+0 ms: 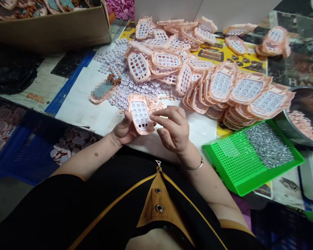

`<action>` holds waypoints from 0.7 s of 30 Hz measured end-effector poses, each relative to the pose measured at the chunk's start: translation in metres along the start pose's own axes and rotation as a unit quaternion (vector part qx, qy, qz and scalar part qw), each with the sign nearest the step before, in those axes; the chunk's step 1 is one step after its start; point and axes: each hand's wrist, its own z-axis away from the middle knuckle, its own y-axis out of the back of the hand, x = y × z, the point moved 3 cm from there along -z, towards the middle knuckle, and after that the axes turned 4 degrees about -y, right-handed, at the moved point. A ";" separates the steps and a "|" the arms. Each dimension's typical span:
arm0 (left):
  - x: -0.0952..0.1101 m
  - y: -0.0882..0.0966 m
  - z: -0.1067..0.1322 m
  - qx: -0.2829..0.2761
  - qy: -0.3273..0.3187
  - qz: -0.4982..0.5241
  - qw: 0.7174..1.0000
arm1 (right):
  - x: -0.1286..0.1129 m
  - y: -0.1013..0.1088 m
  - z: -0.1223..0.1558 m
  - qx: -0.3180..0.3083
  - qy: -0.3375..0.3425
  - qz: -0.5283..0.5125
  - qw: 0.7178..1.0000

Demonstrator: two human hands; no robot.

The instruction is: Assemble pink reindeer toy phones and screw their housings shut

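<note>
My left hand (126,129) is wrapped round a pink toy phone shell (140,113), face up, with white key pieces filling most of its panel. Dark holes show along the panel's near end. Over the shell's right edge reaches my right hand (173,126), index finger extended to the panel and the other fingers bent but apart; nothing shows in it. Just beyond the shell lies a spread of small white key pieces (120,92). Tiny pink pieces (156,104) are scattered behind my right fingers.
Stacked shells (221,86) and a loose heap of shells (167,59) cover the far side. At right stand a green basket (232,173) of small screws and a metal bowl (289,119). A cardboard box (52,29) is back left, blue crates (36,142) below. A blurred-out piece (101,92) lies left.
</note>
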 end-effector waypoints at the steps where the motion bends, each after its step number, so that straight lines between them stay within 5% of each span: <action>1: 0.000 0.001 0.002 0.002 0.006 0.008 1.000 | -0.003 -0.003 0.001 -0.010 0.014 0.004 1.000; 6: 0.001 0.007 0.012 -0.020 -0.001 -0.011 1.000 | -0.010 -0.006 0.002 -0.045 0.028 0.033 0.998; 10: 0.003 0.011 0.016 -0.033 -0.008 -0.028 0.999 | 0.016 0.016 0.009 0.024 -0.174 0.123 0.977; 13: 0.005 0.012 0.014 -0.016 -0.026 -0.021 0.999 | 0.039 0.013 0.016 -0.070 -0.280 0.209 0.934; 21: 0.001 0.013 0.013 -0.029 -0.008 -0.027 0.999 | 0.074 -0.022 0.002 -0.188 -0.238 0.247 0.920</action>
